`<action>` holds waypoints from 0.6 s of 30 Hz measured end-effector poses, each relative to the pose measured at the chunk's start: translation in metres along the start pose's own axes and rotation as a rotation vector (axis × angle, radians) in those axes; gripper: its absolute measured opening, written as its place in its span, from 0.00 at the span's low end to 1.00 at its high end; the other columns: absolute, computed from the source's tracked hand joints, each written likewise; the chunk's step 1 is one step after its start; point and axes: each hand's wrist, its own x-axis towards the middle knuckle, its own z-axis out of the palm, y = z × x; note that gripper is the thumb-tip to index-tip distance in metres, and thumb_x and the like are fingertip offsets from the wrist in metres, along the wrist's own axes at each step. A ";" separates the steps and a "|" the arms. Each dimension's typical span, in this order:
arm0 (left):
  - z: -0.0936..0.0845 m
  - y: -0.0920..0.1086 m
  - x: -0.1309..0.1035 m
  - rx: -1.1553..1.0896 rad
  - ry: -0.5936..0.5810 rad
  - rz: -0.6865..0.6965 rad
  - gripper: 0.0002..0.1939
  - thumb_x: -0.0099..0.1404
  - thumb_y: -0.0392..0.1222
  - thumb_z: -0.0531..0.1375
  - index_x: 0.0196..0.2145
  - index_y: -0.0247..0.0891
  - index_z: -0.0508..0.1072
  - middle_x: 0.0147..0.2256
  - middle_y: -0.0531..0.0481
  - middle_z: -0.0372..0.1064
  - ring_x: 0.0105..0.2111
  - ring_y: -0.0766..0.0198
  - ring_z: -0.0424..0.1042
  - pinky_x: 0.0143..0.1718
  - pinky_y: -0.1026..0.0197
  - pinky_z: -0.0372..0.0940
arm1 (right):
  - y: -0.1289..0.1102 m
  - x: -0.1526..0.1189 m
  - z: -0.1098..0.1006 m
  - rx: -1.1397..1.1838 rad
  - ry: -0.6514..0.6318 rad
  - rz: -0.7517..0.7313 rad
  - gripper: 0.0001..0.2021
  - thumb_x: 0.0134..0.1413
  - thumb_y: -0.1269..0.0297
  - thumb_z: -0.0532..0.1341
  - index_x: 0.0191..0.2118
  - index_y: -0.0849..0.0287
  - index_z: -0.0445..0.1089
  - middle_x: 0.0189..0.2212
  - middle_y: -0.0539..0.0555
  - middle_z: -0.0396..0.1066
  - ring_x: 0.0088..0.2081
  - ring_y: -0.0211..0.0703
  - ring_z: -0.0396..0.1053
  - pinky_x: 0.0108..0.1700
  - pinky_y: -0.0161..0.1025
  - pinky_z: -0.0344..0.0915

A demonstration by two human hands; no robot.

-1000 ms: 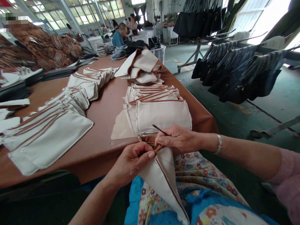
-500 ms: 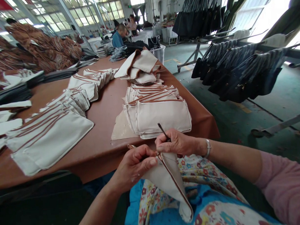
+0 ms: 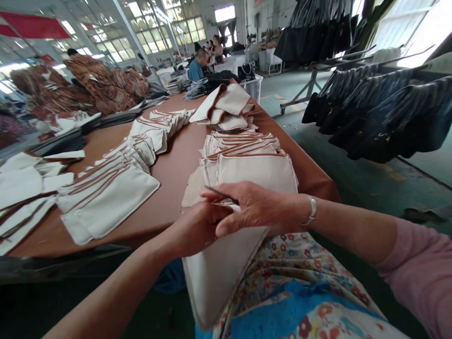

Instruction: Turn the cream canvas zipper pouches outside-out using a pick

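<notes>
An off-white fabric pouch piece hangs from my hands over my lap, its wide flat face turned up and its top edge hidden under my fingers. My left hand is closed on that upper edge. My right hand overlaps it from the right and is closed round a thin dark pointed tool, whose shaft sticks out to the left above my knuckles. What the tool's lower end touches is hidden. Just beyond my hands lies a stack of similar pouch pieces with brown edging.
The brown-covered table carries another overlapping row of off-white pieces and loose ones at left. Folded pieces lie farther back. Black bags hang from a rack at right. A co-worker sits beyond the table.
The pouch piece has swung so its broad face shows instead of its brown-edged opening. My right hand has moved over my left, and the tool now points left. The view has shifted left.
</notes>
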 end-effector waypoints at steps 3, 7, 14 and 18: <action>-0.003 -0.010 0.000 -0.006 -0.116 -0.071 0.13 0.59 0.50 0.65 0.28 0.36 0.79 0.26 0.48 0.73 0.27 0.60 0.69 0.29 0.64 0.64 | 0.003 0.005 0.028 0.016 -0.134 0.034 0.31 0.44 0.58 0.72 0.54 0.63 0.68 0.45 0.57 0.74 0.44 0.46 0.71 0.45 0.38 0.66; -0.026 -0.043 -0.024 -0.051 -0.386 -0.307 0.20 0.61 0.57 0.63 0.37 0.35 0.80 0.32 0.47 0.75 0.33 0.58 0.72 0.36 0.62 0.68 | 0.026 -0.006 0.031 0.234 -0.128 0.235 0.10 0.50 0.63 0.67 0.35 0.64 0.74 0.26 0.49 0.72 0.27 0.35 0.67 0.29 0.31 0.63; -0.050 -0.055 -0.055 -0.333 -0.193 -0.294 0.17 0.53 0.45 0.72 0.37 0.34 0.78 0.34 0.47 0.76 0.34 0.61 0.72 0.38 0.63 0.68 | 0.056 -0.031 0.008 0.486 0.106 0.582 0.17 0.50 0.53 0.67 0.37 0.63 0.72 0.18 0.43 0.62 0.11 0.27 0.51 0.12 0.29 0.46; -0.029 -0.030 -0.049 -0.296 -0.120 -0.236 0.15 0.54 0.43 0.71 0.38 0.35 0.77 0.34 0.48 0.74 0.35 0.60 0.72 0.37 0.63 0.68 | 0.054 -0.028 0.010 0.173 0.047 0.407 0.09 0.50 0.63 0.66 0.34 0.65 0.75 0.25 0.50 0.71 0.25 0.34 0.66 0.27 0.31 0.64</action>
